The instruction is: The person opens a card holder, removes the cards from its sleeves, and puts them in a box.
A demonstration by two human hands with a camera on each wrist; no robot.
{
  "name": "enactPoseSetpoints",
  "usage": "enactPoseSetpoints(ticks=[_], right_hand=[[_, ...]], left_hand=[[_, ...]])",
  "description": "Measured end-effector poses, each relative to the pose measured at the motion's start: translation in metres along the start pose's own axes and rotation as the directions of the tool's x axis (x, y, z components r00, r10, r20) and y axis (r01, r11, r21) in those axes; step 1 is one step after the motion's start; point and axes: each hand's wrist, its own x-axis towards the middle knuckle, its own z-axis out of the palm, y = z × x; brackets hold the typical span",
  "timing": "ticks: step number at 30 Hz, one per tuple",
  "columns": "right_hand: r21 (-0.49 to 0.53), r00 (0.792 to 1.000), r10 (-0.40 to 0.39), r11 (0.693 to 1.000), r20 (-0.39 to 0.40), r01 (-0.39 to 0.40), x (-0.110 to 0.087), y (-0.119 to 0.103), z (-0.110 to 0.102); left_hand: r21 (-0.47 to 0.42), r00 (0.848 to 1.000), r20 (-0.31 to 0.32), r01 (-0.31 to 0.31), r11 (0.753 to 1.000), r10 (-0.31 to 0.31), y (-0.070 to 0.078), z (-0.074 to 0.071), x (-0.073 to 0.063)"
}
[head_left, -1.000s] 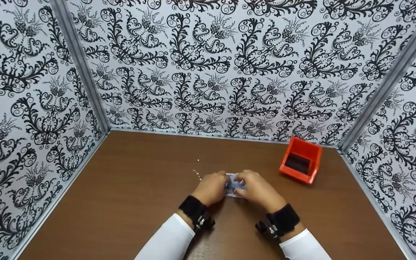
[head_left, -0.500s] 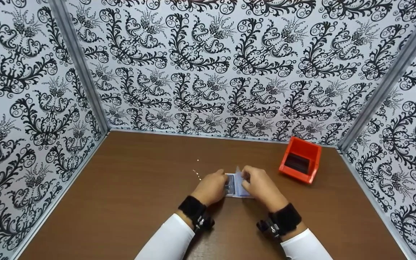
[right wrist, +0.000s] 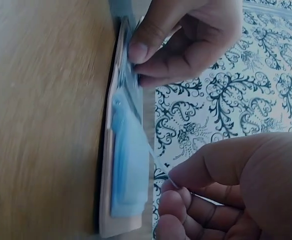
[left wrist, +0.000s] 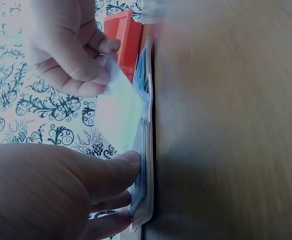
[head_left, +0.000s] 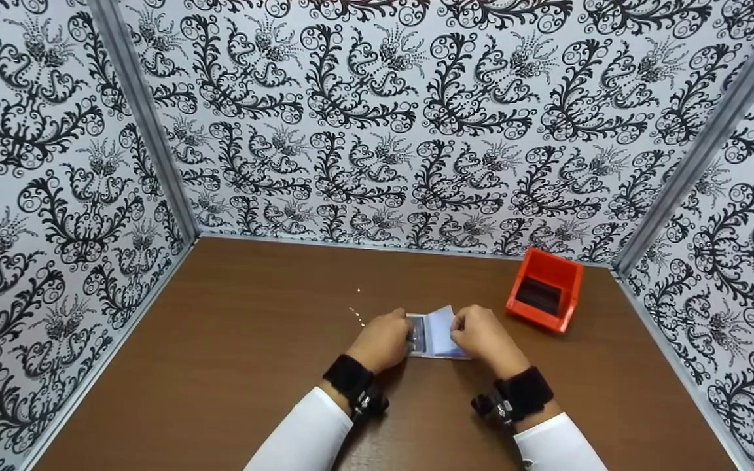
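Note:
A small card holder (head_left: 419,335) with clear plastic sleeves lies spread on the brown table. My left hand (head_left: 380,341) holds its left part, with thumb and fingers at the sleeves' edge in the left wrist view. Between right thumb and fingers I pinch the corner of one pale, translucent sleeve (left wrist: 118,112), which stands raised at a slant. That right hand (head_left: 484,335) is above the holder's right side. In the right wrist view, more bluish sleeves (right wrist: 128,175) rest against the pinkish cover (right wrist: 106,210). Any print on the sleeves is too blurred to read.
A red plastic bin (head_left: 550,269) with a dark area inside stands at the table's back right. Several tiny pale specks (head_left: 357,316) lie left of the holder. Patterned wall panels (head_left: 377,131) enclose the table (head_left: 252,327) at back and sides.
My right hand has taken a sleeve by its corner and drawn it up and to the right, spreading the holder wider. The left hand has stayed in place.

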Motion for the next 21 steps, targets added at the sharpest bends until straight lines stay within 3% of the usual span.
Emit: enactPoseSetpoints(ticks=[9, 21], right_hand=[[-0.003, 0.999, -0.028, 1.000, 0.039, 0.028, 0.002, 0.016, 0.006], [0.008, 0.993, 0.032, 0.999, 0.112, -0.033, 0.001, 0.013, 0.003]], left_hand=[[0.059, 0.999, 0.043, 0.010, 0.998, -0.012, 0.001, 0.000, 0.001], [0.066, 0.999, 0.042, 0.010, 0.998, -0.013, 0.002, -0.002, 0.000]])
